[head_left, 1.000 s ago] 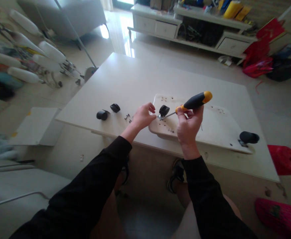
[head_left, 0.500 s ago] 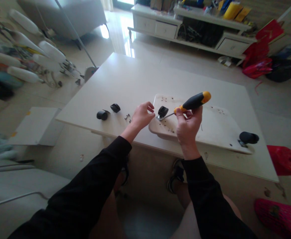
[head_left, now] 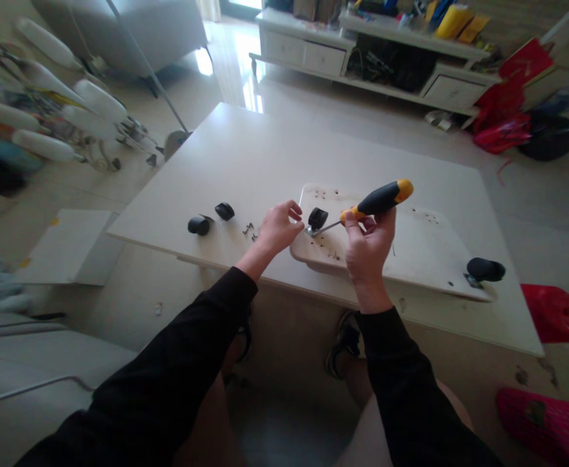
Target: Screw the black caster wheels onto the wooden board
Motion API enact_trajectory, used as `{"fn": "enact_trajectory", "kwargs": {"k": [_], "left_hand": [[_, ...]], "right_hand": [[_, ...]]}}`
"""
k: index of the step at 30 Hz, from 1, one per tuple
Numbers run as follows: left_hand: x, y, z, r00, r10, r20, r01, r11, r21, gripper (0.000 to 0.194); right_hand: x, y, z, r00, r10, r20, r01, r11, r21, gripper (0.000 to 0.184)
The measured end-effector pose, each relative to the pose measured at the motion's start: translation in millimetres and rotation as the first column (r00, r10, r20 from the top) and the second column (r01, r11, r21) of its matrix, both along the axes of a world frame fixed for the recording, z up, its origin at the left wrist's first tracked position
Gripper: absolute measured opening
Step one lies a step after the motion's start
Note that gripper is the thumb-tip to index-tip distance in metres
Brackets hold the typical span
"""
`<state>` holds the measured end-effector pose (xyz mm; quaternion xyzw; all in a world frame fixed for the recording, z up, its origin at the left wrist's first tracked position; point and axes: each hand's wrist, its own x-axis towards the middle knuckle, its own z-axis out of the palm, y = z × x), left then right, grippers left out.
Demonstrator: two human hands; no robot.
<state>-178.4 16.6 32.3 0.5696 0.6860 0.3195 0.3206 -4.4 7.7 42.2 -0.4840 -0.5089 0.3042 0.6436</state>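
My right hand [head_left: 369, 245] is wrapped round the yellow-and-black handle of a screwdriver [head_left: 384, 196]. Its shaft slants down to the left, with the tip at the metal base of a black caster wheel [head_left: 318, 218]. That caster stands near the left end of a pale board [head_left: 401, 243] marked with several small holes. Just left of the caster is my left hand [head_left: 279, 226], fingers bent and apart, fingertips close to the metal base; whether they touch it I cannot tell. Another caster [head_left: 486, 269] sits at the board's right corner.
Under the board is a white table [head_left: 265, 149]. On its left part lie two loose casters [head_left: 199, 225] [head_left: 225, 211] and several small screws [head_left: 249, 229]. A white box [head_left: 70, 246] rests on the floor at left, a red bag [head_left: 557, 312] at right.
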Motion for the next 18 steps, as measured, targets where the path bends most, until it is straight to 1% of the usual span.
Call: {"fn": "enact_trajectory", "kwargs": {"k": [6, 10, 18], "left_hand": [[0.2, -0.6, 1.2, 1.000, 0.001, -0.007, -0.001, 1.000, -0.006, 0.019], [0.7, -0.5, 2.7, 1.000, 0.011, -0.020, -0.011, 1.000, -0.021, 0.018], [-0.5, 0.1, 6.6, 0.996, 0.074, -0.056, -0.079, 0.992, -0.098, 0.015]], "right_hand": [[1.9, 1.5, -4.4, 0.998, -0.046, -0.031, 0.045, 0.999, -0.026, 0.032], [1.4, 2.5, -6.3, 0.997, -0.051, -0.061, 0.048, 0.998, -0.042, 0.032], [0.9, 1.9, -6.5, 0.996, -0.054, -0.071, 0.049, 0.997, -0.065, 0.032]]}}
